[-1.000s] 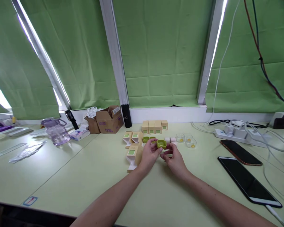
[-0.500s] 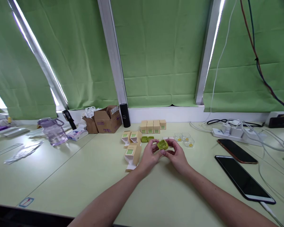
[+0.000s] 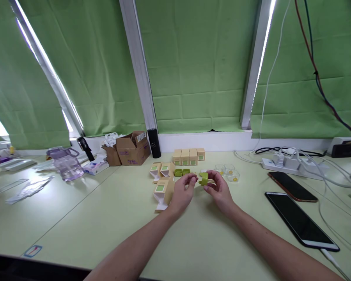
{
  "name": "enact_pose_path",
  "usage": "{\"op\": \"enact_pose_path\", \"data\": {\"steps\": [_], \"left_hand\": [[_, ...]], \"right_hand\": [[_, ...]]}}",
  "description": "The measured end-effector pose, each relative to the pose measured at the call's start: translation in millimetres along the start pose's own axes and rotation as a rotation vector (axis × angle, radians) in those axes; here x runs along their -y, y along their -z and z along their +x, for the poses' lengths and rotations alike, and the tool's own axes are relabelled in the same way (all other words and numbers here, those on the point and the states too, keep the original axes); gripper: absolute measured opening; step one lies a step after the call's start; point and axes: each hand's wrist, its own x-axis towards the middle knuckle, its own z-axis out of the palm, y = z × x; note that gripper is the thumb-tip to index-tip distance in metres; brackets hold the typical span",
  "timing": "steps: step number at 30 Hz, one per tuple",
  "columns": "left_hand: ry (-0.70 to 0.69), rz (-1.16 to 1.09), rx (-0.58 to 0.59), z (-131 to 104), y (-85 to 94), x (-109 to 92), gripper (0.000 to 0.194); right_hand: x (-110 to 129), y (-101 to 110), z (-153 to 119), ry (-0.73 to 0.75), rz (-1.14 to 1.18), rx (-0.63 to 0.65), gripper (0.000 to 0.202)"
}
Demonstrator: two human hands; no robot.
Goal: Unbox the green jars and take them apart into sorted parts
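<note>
A small green plastic case (image 3: 204, 179) is tilted on its side, pinched in the fingers of my right hand (image 3: 220, 191). Just left of it, my left hand (image 3: 183, 193) has thumb and fingertips pressed together, apart from the case; whatever they hold, if anything, is too small to make out. Behind my left hand are two similar green cases (image 3: 178, 172) side by side. Several clear plastic cups with yellow bits (image 3: 233, 176) sit beyond my right hand. Opened cardboard boxes with green labels (image 3: 164, 191) stand left of my left hand.
Several closed small boxes (image 3: 185, 157) form a row at the back. A brown carton (image 3: 133, 149), a black cylinder (image 3: 154, 143) and a purple water jug (image 3: 66, 164) stand to the left. Right are two phones (image 3: 301, 220), a power strip (image 3: 289, 166) and loose cables.
My left hand has let go of the green case and drawn slightly left. My right hand keeps the case, now turned from facing up onto its side.
</note>
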Motion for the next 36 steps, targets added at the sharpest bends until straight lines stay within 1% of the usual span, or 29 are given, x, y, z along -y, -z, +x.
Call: {"op": "enact_pose_path", "data": {"steps": [4, 7, 9, 14, 18, 22, 27, 30, 36], "left_hand": [[-0.098, 0.124, -0.054, -0.2, 3.2, -5.6, 0.023], [-0.202, 0.227, -0.058, -1.9, 4.4, -12.9, 0.026], [-0.246, 0.274, -0.053, -3.2, 4.3, -16.9, 0.026], [-0.262, 0.311, -0.037, -4.8, 4.0, -19.1, 0.024], [-0.266, 0.303, -0.02, -4.7, 4.9, -16.1, 0.027], [-0.275, 0.289, 0.003, -4.6, 5.0, -12.5, 0.031], [-0.289, 0.261, 0.055, -4.4, 4.0, -11.0, 0.033], [-0.288, 0.267, 0.057, -4.1, 3.7, -11.2, 0.028], [-0.287, 0.257, 0.034, -3.2, 3.8, -9.9, 0.015]], "right_hand": [[-1.1, 1.0, 0.1, 0.036, -0.037, 0.015, 0.04], [-0.4, 1.5, -0.3, 0.087, -0.113, 0.037, 0.039], [0.6, 1.7, -0.9, 0.121, -0.169, 0.046, 0.039], [4.2, 2.4, -2.6, 0.186, -0.264, 0.038, 0.042], [6.3, 2.4, -3.3, 0.221, -0.268, 0.024, 0.047], [8.0, 0.6, -4.9, 0.194, -0.191, 0.051, 0.049], [7.2, -0.5, -6.0, 0.114, -0.066, 0.101, 0.047], [5.3, 0.1, -4.8, 0.081, -0.006, 0.095, 0.045], [7.7, -0.8, -2.9, 0.04, 0.056, 0.038, 0.045]]}}
